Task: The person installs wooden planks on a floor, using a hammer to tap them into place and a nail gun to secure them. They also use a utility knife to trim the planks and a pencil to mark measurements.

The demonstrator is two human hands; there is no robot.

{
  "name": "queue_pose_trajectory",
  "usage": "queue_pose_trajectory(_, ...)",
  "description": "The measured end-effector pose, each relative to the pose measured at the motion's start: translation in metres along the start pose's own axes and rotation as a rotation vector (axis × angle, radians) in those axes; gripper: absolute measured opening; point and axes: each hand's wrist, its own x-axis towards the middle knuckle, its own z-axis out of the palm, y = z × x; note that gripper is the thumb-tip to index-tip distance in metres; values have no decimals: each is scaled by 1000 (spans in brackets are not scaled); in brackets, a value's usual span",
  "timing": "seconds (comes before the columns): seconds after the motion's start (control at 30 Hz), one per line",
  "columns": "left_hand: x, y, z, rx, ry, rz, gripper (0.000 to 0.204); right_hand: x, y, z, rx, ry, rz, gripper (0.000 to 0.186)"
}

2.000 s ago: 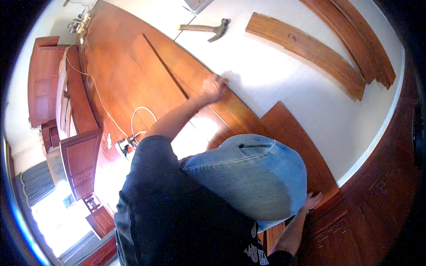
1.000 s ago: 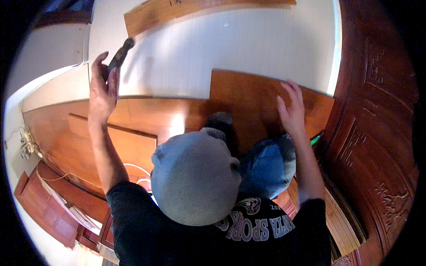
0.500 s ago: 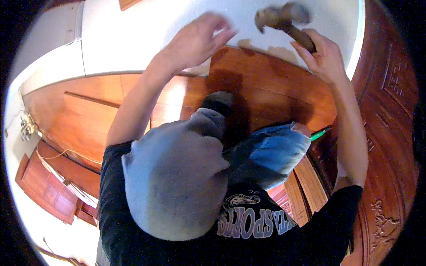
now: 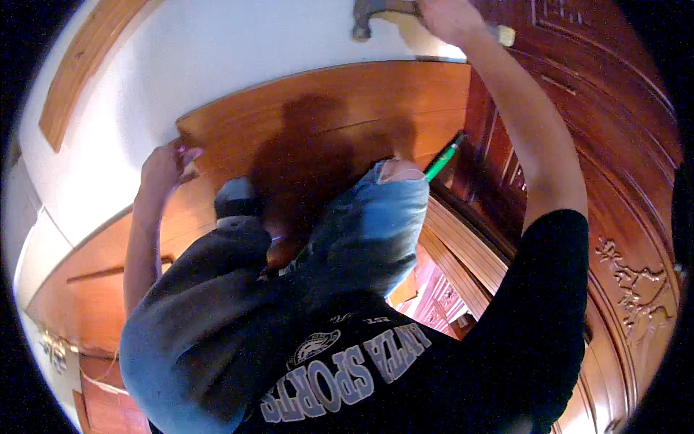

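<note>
In my right hand (image 4: 452,23) is a hammer (image 4: 372,16). My fingers wrap its handle, and the dark head points left, in front of the white wall. The handle's pale butt sticks out to the right of my hand. My left hand (image 4: 168,165) is at the left corner of an orange-brown wooden panel (image 4: 376,90), low against the wall. Its fingers are curled in at the panel's edge; whatever they pinch is too small to make out. Both of my knees are bent over the wood surface.
A green-handled tool (image 4: 442,160) lies beside my right knee. Carved dark wood furniture (image 4: 571,87) curves along the right side. At the upper left a wooden strip (image 4: 87,69) stands out against the white wall. Slatted wood (image 4: 463,242) is below the green tool.
The view has turned. My left hand has gone from above the panel to its left corner, fingers now curled. My right hand and the hammer sit higher and further left in view.
</note>
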Motion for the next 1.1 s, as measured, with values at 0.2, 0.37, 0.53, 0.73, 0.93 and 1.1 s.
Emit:
queue_pose_trajectory(0.2, 2, -3, 20, -44, 62, 2, 48, -7, 11, 30, -51, -80, -210, 28)
queue_pose_trajectory(0.37, 1, -14, 22, 10, 106, -20, 49, -3, 28, 25, -30, 34, -242, 29)
queue_pose_trajectory(0.53, 0, 4, 11, -94, 86, -85, 48, -20, 14, 32, 139, -62, -199, 45)
queue_pose_trajectory(0.73, -17, 55, -14, 269, 370, 111, 48, -28, -102, 37, 635, 501, 89, 23)
queue_pose_trajectory(0.93, -18, 90, -52, -1509, 463, 213, 57, -112, -272, -15, 964, 960, -599, 26)
queue_pose_trajectory(1.1, -64, -55, -62, -1690, 469, -169, 32, -99, -145, 119, 887, 720, -34, 50)
